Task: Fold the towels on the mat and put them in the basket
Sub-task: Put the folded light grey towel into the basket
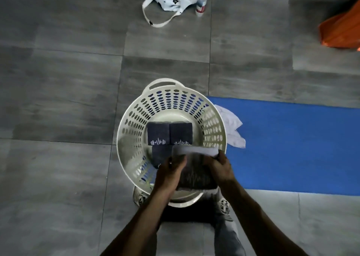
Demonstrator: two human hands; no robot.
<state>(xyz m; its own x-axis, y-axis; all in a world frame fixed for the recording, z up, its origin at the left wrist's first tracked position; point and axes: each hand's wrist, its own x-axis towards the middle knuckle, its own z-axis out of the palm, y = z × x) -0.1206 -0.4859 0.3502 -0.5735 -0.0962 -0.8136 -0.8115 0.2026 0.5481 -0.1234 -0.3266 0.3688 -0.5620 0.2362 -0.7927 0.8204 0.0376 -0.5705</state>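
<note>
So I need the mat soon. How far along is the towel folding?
Three folded dark towels already lie in the basket. Both hands, left and right, hold a folded stack over it. One crumpled white towel is left on the mat.

My left hand (169, 170) and right hand (219, 167) grip a folded stack of towels (196, 174), a white one on top and a dark one beneath, over the near side of the basket (134, 117). Just beyond my hands, two dark folded towels (169, 133) lie side by side on the basket's bottom, with a third (160, 155) by my left fingers. Right of my right hand, a crumpled white towel (232, 127) lies on the blue mat (292, 144).
</note>
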